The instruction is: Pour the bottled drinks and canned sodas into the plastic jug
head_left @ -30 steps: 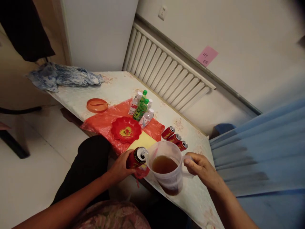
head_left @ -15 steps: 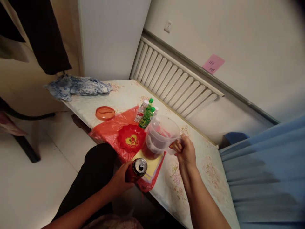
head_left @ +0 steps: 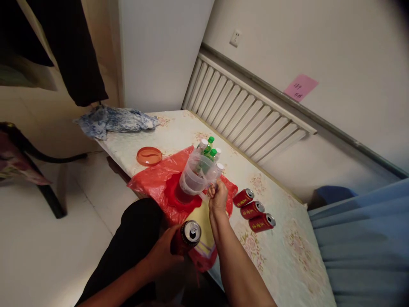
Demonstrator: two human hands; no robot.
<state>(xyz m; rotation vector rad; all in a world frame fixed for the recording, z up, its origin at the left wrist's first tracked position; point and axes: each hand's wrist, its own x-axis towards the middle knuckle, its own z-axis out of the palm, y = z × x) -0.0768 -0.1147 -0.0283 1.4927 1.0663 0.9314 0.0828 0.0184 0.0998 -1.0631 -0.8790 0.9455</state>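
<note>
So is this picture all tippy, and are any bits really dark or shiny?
In the head view, yes, it looks tilted: the radiator slopes down to the right; in the head view, the top right corner goes black; also in the head view, the left hand looks darker than the right hand, and the top of its can shines.

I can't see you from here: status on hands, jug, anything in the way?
Left hand holding opened can. Right hand gripping jug over red plate, contact unclear. Bottles close beyond jug.
</note>
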